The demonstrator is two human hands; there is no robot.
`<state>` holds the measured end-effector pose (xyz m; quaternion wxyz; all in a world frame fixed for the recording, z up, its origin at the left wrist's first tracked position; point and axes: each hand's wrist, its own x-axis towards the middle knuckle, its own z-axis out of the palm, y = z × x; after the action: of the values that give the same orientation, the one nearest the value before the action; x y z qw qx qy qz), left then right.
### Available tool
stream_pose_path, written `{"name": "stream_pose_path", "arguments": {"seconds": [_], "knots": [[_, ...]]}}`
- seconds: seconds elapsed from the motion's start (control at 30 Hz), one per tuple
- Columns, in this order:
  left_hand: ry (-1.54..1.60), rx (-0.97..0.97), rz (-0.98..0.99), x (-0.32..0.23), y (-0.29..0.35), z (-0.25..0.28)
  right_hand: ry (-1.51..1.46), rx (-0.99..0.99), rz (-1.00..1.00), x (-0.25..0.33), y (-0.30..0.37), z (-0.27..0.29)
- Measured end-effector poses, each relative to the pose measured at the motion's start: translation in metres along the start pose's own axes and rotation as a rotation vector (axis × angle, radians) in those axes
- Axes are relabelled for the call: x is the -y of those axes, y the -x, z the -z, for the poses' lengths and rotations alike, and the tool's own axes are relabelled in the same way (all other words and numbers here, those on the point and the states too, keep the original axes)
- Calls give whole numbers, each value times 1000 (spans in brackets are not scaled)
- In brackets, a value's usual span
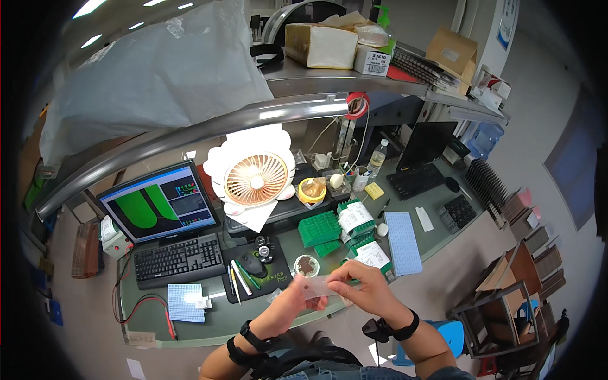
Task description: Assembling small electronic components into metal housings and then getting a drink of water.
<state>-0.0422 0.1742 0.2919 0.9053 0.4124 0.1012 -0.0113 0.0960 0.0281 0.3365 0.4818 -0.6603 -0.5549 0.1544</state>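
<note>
Between my two hands, just past the desk's front edge, is a small translucent plastic bag (318, 288). The fingers of my left hand (290, 309) are closed on its left side. My right hand (366, 290) pinches its right end between thumb and fingers. Whatever the bag may hold is too small to make out. Right behind my hands a round dish (306, 266) with small dark bits stands on the desk. Green circuit boards (318, 229) are stacked behind it, and more boards wrapped in white labelled paper (372, 254) lie to the right.
On the left stand a lit monitor (158, 206), a keyboard (178, 259) and a mouse (253, 265) with pens beside it. A white fan (253, 177) faces me. Farther right are a blue sheet (403, 242), a bottle (378, 157) and a dark monitor (429, 145). A metal shelf (316, 113) crosses above.
</note>
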Motion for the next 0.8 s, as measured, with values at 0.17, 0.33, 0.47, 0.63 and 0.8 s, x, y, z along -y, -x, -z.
{"name": "stream_pose_path", "arguments": {"seconds": [0.17, 0.33, 0.47, 0.63, 0.8], "knots": [[-134, -79, -275, -4, 2, -7, -262, -72, -343, 10, 0, -4], [-212, 39, -387, -9, 4, -7, -480, -69, -309, 3, 5, -2], [-282, -26, -378, -10, 9, -10, -481, -120, -151, 17, -6, -3], [-12, 98, -90, -10, 13, -18, -294, 7, 106, 11, -9, 2], [147, 88, -142, -7, 7, -9, 26, 47, 47, 14, -10, 11]]}}
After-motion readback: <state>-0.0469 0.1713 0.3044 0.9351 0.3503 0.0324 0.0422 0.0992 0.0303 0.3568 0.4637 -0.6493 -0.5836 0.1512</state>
